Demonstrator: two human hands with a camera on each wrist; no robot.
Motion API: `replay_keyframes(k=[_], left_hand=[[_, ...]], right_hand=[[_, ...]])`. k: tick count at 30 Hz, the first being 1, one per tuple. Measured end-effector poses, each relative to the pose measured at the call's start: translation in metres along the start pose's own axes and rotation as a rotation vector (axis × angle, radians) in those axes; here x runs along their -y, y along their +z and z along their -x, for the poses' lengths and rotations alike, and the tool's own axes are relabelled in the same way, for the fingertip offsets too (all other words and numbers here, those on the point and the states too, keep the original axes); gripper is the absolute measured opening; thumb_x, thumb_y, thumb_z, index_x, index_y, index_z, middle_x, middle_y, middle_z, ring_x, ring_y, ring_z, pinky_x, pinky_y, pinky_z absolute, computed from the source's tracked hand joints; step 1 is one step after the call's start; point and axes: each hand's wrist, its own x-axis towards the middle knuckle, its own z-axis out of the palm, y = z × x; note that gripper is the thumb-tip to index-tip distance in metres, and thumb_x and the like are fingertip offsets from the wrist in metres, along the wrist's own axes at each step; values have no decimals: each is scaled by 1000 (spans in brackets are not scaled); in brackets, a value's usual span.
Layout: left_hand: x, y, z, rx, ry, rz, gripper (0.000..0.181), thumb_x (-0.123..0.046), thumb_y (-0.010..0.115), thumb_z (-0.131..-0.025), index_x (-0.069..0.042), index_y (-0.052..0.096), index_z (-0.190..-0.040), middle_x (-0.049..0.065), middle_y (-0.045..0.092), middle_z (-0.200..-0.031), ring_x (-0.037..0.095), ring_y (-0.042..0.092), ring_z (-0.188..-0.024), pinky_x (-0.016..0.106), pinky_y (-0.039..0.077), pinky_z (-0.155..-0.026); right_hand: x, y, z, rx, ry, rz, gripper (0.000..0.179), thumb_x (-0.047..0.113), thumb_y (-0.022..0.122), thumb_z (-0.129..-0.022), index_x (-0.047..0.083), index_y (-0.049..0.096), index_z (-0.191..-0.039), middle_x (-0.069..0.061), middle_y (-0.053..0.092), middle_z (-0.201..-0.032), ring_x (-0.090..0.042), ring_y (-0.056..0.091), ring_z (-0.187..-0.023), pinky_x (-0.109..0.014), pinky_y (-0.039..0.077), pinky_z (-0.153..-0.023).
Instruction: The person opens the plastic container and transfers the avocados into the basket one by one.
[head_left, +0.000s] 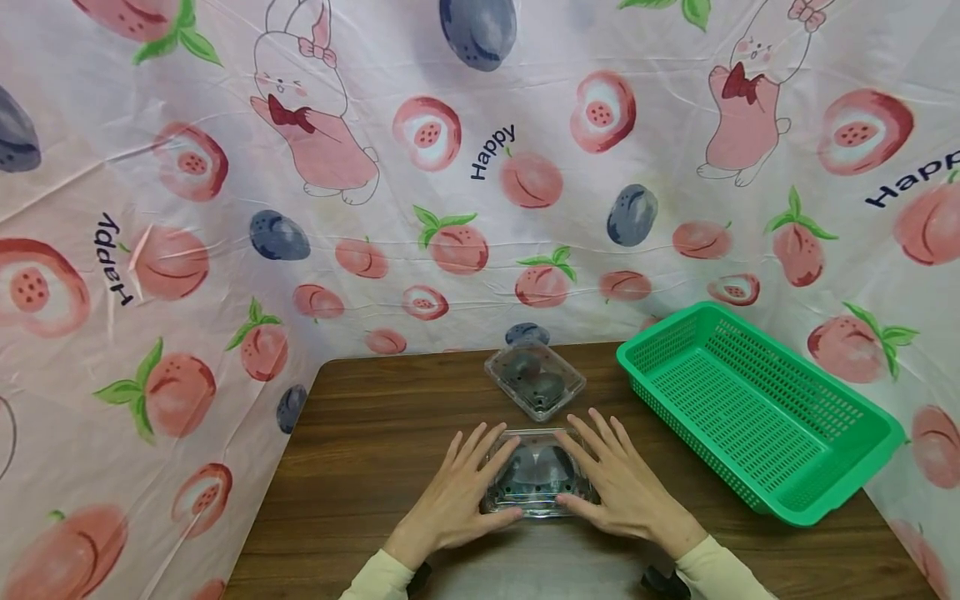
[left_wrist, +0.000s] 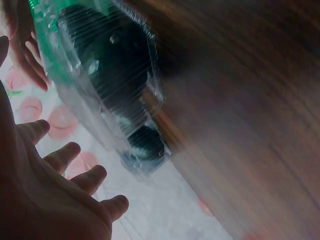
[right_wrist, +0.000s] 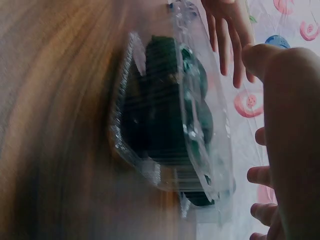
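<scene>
A clear plastic clamshell box (head_left: 536,483) with dark green, rounded fruits, possibly avocados, lies on the wooden table between my hands. My left hand (head_left: 459,492) is spread at its left side, and my right hand (head_left: 621,482) is spread at its right. Both hands have extended fingers and grip nothing. In the left wrist view, a gap shows between the left fingers (left_wrist: 90,179) and the box (left_wrist: 107,65). The right wrist view likewise has the right fingers (right_wrist: 262,175) apart from the box wall. Whether any fingertip touches the lid, I cannot tell.
Behind the near box sits a second clear box (head_left: 536,379) with similar dark fruits. To the right, a green perforated basket (head_left: 742,417) stands slantwise on the brown wooden table (head_left: 360,433). A fruit-and-rabbit printed cloth (head_left: 465,200) hangs around the back and sides.
</scene>
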Motion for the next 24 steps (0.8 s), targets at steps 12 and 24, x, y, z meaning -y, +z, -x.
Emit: replay_keyframes(k=[12, 24], left_hand=[[-6, 14, -5, 27, 10, -13, 100, -78, 62, -104, -27, 27, -182, 9, 21, -191, 46, 22, -176, 79, 30, -135], [-8, 27, -5, 16, -11, -40, 98, -76, 66, -103, -28, 31, -181, 12, 24, -190, 55, 26, -172, 79, 32, -133]], right_hand=[[10, 13, 5, 47, -7, -3, 95, 74, 74, -98, 23, 48, -173, -16, 38, -184, -52, 36, -169, -75, 37, -131], [10, 19, 10, 65, -22, -3, 95, 73, 75, -97, 23, 48, -173, -17, 36, -185, -52, 39, -168, -74, 39, -130]])
